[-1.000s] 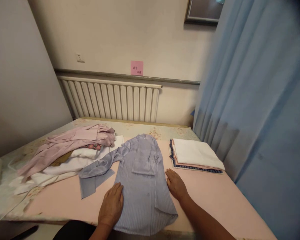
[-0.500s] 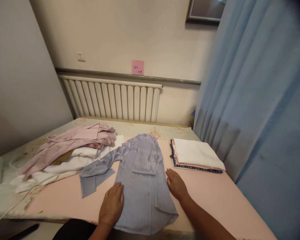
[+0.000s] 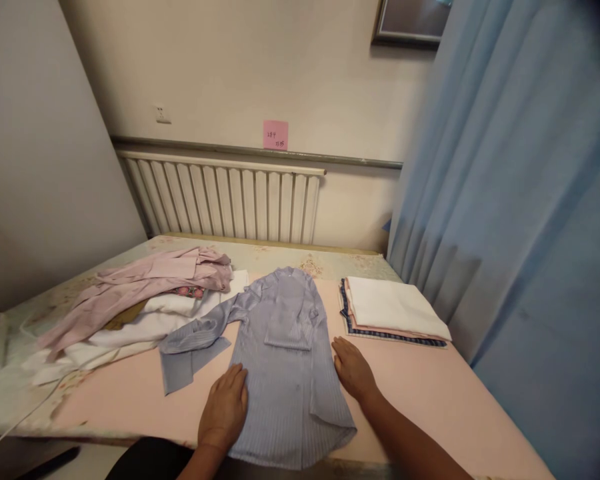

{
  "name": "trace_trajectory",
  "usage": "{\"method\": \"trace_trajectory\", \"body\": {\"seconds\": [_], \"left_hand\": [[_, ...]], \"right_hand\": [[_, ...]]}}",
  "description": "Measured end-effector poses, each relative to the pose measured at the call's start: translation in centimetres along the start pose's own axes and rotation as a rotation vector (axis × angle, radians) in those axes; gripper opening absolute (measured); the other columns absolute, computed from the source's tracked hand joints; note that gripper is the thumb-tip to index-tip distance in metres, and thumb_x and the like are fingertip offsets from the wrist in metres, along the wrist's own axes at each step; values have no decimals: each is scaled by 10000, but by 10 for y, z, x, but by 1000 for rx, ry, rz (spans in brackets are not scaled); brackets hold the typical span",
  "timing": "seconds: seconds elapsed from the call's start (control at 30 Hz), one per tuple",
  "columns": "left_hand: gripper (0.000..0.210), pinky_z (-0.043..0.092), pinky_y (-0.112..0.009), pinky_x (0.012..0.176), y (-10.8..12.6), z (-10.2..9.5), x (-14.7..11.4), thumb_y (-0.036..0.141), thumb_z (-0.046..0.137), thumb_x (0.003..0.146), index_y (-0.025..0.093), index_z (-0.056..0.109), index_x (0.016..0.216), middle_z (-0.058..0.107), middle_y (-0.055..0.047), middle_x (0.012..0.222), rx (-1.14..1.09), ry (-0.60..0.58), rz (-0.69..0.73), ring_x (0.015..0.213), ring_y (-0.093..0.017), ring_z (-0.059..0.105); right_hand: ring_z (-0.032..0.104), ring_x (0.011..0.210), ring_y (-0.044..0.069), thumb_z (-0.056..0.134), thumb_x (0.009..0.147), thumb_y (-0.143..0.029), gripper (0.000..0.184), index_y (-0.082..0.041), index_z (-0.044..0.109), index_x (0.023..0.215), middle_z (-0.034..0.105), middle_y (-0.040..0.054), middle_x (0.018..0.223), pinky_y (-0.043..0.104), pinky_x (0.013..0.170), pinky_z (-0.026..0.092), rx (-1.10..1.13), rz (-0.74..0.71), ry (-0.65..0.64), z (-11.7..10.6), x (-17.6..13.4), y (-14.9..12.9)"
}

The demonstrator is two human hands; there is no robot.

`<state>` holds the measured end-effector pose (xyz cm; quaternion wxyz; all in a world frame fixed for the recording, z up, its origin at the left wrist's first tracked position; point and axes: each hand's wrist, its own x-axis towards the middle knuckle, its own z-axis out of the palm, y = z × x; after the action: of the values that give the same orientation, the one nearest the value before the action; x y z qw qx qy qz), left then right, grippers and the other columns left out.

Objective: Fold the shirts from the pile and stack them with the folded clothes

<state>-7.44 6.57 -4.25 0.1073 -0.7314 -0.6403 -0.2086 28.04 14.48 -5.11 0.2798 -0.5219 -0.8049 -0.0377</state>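
A blue-grey striped long-sleeved shirt point(image 3: 275, 393) lies spread on the pink cloth, collar at the far end, lower hem towards me. One sleeve is laid back over the right side of the front, its cuff near the chest; the other stretches out to the left, bent and rumpled. My left hand point(image 3: 225, 408) rests on the shirt's left edge, fingers stretched out and lying flat. Against the right edge is my right hand point(image 3: 353, 368), palm down with fingers extended. Neither hand grips the fabric visibly.
Left of the shirt is a loose heap with a pink garment point(image 3: 155, 273) over white ones point(image 3: 125, 333). A folded stack topped by white cloth point(image 3: 397, 307) sits at the right. Pink cloth point(image 3: 430, 387) covers the near table. A blue curtain point(image 3: 480, 200) borders the right side.
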Motion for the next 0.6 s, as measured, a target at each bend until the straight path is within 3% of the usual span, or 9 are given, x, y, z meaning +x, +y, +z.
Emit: {"method": "trace_trajectory", "body": {"seconds": [0.6], "left_hand": [[332,403,-380,1033,-1,2,-1,226,434,883,178,625,1150,623,-85,1250,-28,28,2,1189,-231,542]], "right_hand": [[476,1263,226,426,851,-127,417,-124,596,1232,573,131,1303,416,1089,361,9,-11,16,0,0,1]]}}
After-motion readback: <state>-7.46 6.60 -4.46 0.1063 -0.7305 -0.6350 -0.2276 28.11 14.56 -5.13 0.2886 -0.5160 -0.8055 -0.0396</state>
